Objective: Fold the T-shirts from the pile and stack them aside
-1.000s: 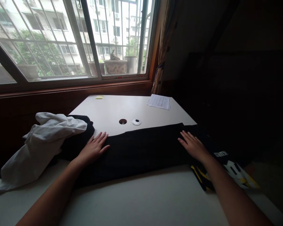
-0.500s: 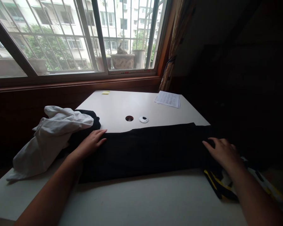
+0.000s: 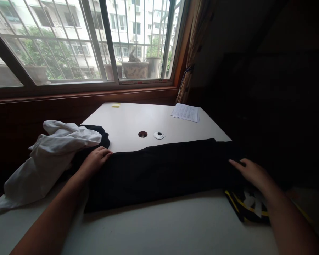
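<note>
Handling a long black garment (image 3: pixel 159 173) on a white table (image 3: pixel 159 226) beside a barred window (image 3: pixel 107 42)

The window fills the upper left; tiny marks on its lower frame are unreadable. Below, the table offers bare surface both in front of the garment and beyond it, towards the window. The garment lies flat across the middle, its upper edge stepped near the right end, which fades into shadow. At left, a crumpled white cloth (image 3: pixel 48 156) lies partly over a dark cloth (image 3: pixel 104 136); at right is a yellow-trimmed black garment (image 3: pixel 235 203). The left hand (image 3: pixel 95 160) has thumb and fingers pinched together on the garment's upper left corner. The right hand (image 3: pixel 255 173) is at the right end, thumb extended; whether it grips cannot be told. Printed papers (image 3: pixel 186 112), too small to read, sit at the far right corner. Smaller still: a round white cover (image 3: pixel 158 135), a cable hole (image 3: pixel 143 134) and yellow sticky notes (image 3: pixel 116 105).
</note>
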